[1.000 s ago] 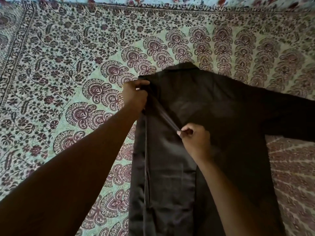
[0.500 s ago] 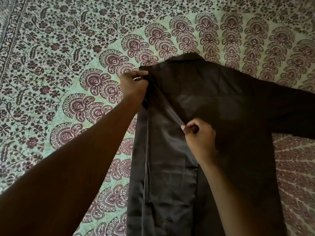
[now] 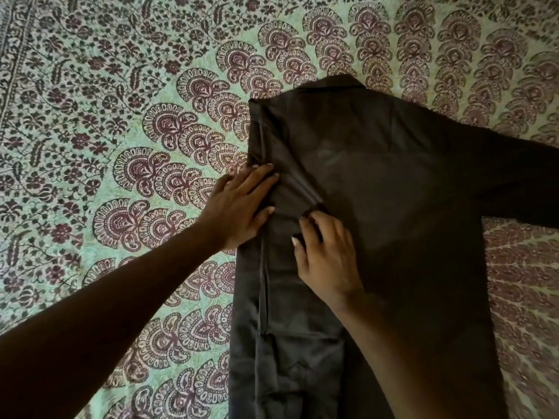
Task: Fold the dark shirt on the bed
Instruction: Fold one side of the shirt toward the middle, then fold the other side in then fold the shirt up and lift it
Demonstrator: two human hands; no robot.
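Note:
The dark shirt (image 3: 393,182) lies back-up on the patterned bed cover (image 3: 121,122), collar at the far end. Its left side is folded inward over the back, with the left sleeve running down along the fold. The right sleeve stretches out to the right edge of the view. My left hand (image 3: 239,204) lies flat, fingers apart, on the folded left edge below the shoulder. My right hand (image 3: 323,252) rests on the folded sleeve in the middle, fingertips curled and pinching a ridge of the cloth.
The bed cover, green with dark red paisley and floral print, spreads on all sides of the shirt. A darker border band (image 3: 15,49) runs along its far left.
My left hand has let go of the shoulder corner, slid down toward me and flattened on the folded edge. My right hand has stayed on the sleeve.

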